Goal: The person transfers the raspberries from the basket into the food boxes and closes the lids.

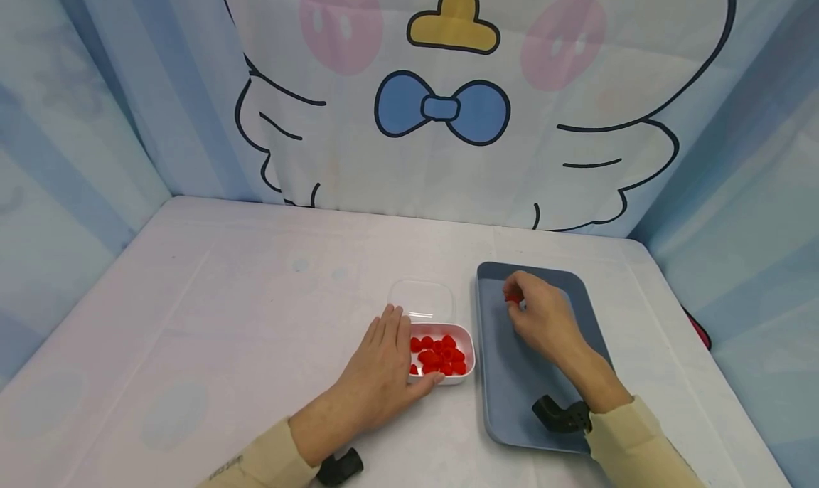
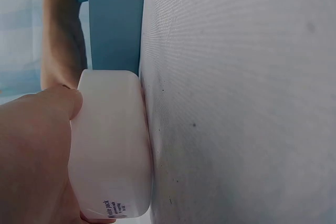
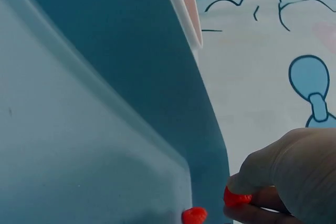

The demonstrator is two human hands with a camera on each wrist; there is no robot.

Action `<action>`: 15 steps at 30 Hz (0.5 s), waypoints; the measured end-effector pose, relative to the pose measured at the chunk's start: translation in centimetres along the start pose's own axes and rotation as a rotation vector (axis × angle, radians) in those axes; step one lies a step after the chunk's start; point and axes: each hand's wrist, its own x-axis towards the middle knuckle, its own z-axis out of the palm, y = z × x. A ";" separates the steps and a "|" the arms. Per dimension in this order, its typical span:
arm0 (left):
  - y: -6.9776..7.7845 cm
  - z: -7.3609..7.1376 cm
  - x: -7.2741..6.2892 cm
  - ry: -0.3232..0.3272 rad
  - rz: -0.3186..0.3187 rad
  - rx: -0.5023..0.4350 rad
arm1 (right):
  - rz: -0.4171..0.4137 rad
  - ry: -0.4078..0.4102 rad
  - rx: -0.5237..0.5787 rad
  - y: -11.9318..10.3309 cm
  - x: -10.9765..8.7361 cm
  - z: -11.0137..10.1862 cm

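Observation:
A small white plastic box (image 1: 472, 366) holds several red raspberries (image 1: 441, 356). My left hand (image 1: 380, 367) lies along the box's left side with straight fingers, and its thumb touches the near rim. In the left wrist view, the printed outer wall of the box (image 2: 110, 140) shows beside that thumb. Over the far part of a blue-grey tray (image 1: 518, 381), my right hand (image 1: 544, 317) pinches one raspberry (image 3: 237, 198) between thumb and fingers. Another raspberry (image 3: 194, 215) sits by the tray's wall in the right wrist view; in the head view the hand hides it.
A clear plastic lid (image 1: 422, 300) lies just beyond the white box. The tray stands close to the box's right side on a white-covered table (image 1: 192, 317). Behind the table hangs a curtain (image 1: 441, 175) with a cartoon print, and more curtains flank both sides.

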 end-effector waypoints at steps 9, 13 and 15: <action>0.1 0.0 0.1 -0.011 -0.012 -0.011 | -0.055 -0.028 -0.010 -1.3 -0.1 -0.8; 0.1 0.0 0.1 -0.012 -0.010 -0.005 | -0.061 -0.045 -0.005 -2.0 -0.3 -1.0; 0.1 -0.1 0.1 -0.013 -0.009 -0.003 | -0.067 -0.054 -0.003 -2.3 -0.3 -1.0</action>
